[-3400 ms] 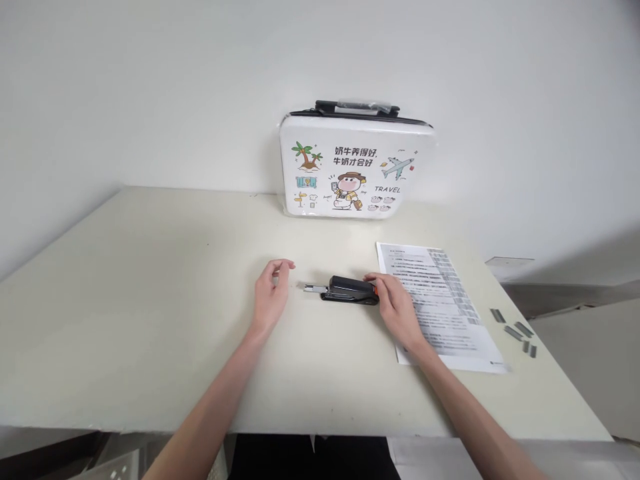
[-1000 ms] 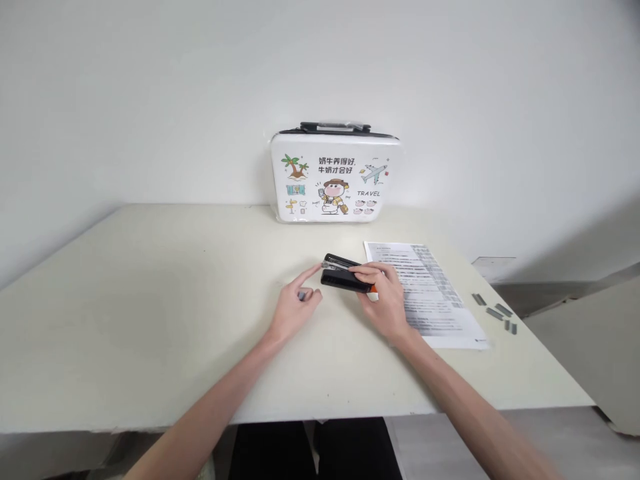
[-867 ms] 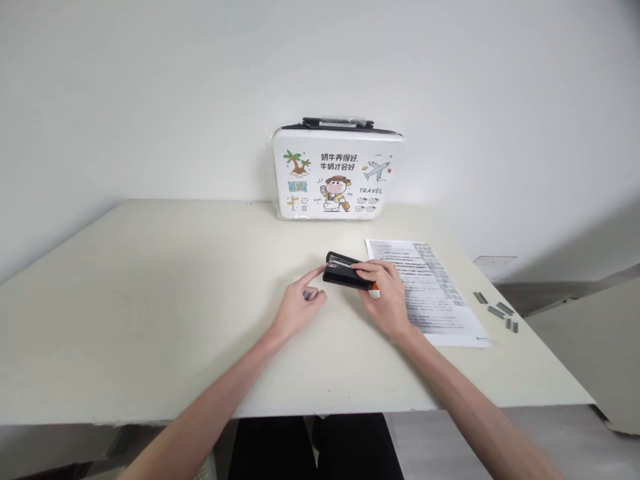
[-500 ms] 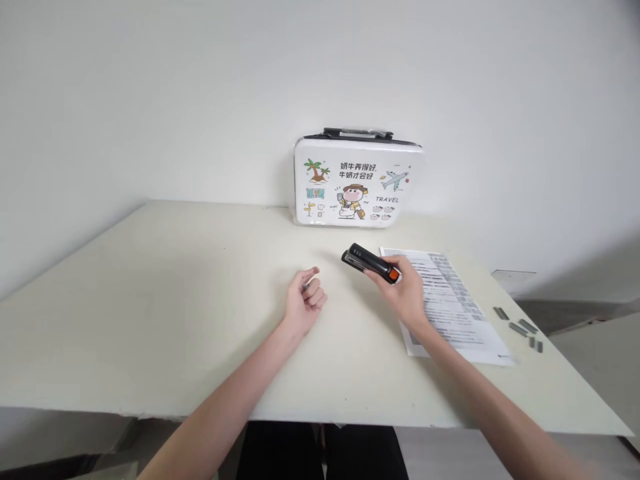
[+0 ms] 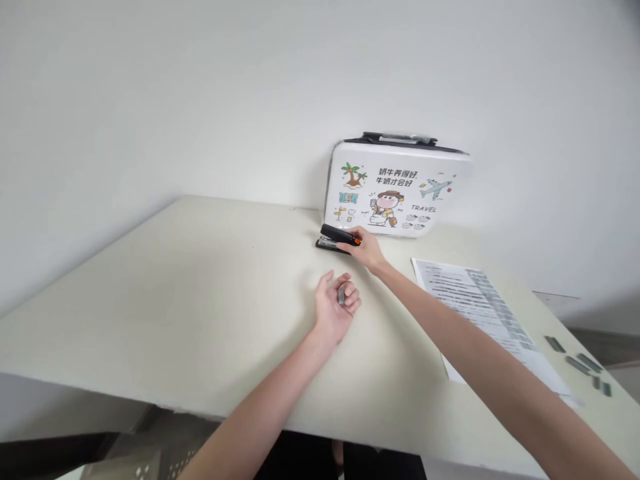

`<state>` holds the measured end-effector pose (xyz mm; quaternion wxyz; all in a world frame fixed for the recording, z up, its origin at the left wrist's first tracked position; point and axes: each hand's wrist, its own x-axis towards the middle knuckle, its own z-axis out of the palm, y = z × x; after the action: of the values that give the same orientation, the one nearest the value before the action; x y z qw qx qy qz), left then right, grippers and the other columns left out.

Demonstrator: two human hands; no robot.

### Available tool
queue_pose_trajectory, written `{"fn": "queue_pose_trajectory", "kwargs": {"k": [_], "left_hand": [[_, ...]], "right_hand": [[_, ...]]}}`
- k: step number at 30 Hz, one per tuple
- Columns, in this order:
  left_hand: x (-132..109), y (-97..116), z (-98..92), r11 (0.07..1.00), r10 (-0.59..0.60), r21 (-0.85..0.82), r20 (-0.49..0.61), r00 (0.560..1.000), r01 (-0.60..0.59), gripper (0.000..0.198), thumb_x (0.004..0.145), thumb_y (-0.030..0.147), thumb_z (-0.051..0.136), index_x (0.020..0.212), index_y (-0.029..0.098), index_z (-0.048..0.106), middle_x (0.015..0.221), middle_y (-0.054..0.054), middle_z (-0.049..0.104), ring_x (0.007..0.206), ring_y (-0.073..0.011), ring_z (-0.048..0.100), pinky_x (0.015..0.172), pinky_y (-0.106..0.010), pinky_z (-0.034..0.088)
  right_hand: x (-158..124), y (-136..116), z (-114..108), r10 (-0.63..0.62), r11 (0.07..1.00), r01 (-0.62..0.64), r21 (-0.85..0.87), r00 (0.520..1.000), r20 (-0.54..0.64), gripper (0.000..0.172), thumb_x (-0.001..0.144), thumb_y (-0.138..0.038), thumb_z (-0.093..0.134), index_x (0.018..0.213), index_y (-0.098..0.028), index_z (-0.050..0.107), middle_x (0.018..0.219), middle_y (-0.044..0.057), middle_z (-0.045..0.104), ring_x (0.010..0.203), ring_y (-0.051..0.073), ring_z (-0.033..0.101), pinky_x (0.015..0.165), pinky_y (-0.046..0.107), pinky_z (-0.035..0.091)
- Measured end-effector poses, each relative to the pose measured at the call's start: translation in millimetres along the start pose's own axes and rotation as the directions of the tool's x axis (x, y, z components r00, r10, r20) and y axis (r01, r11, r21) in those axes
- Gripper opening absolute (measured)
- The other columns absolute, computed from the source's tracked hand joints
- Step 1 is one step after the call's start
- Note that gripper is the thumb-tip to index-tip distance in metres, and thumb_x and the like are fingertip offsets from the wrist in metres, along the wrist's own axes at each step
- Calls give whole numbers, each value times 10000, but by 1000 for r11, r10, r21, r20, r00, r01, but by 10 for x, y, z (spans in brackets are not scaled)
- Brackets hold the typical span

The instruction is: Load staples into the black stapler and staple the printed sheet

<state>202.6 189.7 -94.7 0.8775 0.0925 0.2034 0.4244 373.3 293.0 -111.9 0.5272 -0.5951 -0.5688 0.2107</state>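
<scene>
Table [image 5: 200, 280], far edge: stapler [image 5: 331, 237] (in right hand [image 5: 363, 249])

Single view, taken from my head: the camera looks forward and down across the table [image 5: 150, 300] toward the wall [image 5: 200, 100], with the illustrated case [image 5: 400, 193] standing right of centre at the far edge. It sits close above the near table edge, so both my forearms enter from below (left hand [image 5: 334, 308] mid-frame round a staple strip [image 5: 341, 296], right hand [image 5: 365, 248] beyond it on the stapler [image 5: 333, 236]). The table runs obliquely through the frame, with the printed sheet [image 5: 480, 300] toward the right margin.
</scene>
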Motion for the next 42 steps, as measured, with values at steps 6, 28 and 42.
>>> {"fn": "queue_pose_trajectory", "kwargs": {"k": [6, 28, 42], "left_hand": [[-6, -30, -2, 999, -22, -36, -24, 999, 21, 283, 902, 398, 639, 886, 117, 655, 661, -11, 503, 545, -119, 439, 527, -244, 363], [34, -50, 32, 999, 14, -36, -79, 997, -17, 353, 1006, 413, 510, 976, 111, 691, 866, -131, 682, 753, -212, 663, 707, -299, 519], [-217, -235, 165, 890, -384, 318, 141, 912, 326, 494, 1076, 478, 422, 1151, 85, 712, 1002, -150, 732, 960, -268, 711, 808, -329, 536]], "right_hand": [[188, 64, 177, -25, 1000, 24, 11, 995, 94, 465, 662, -515, 841, 968, -220, 652, 978, 46, 728, 913, 253, 639, 901, 425, 505], [-590, -734, -211, -354, 870, 421, -258, 896, 268, 308, 991, -377, 632, 1256, -220, 622, 1285, 129, 678, 1226, 284, 632, 1045, 478, 524], [-1891, -944, -780, -381, 470, 577, -668, 815, 436, 96, 1025, -218, 599, 1099, -200, 658, 1136, 117, 705, 1112, 284, 611, 1028, 480, 490]]}}
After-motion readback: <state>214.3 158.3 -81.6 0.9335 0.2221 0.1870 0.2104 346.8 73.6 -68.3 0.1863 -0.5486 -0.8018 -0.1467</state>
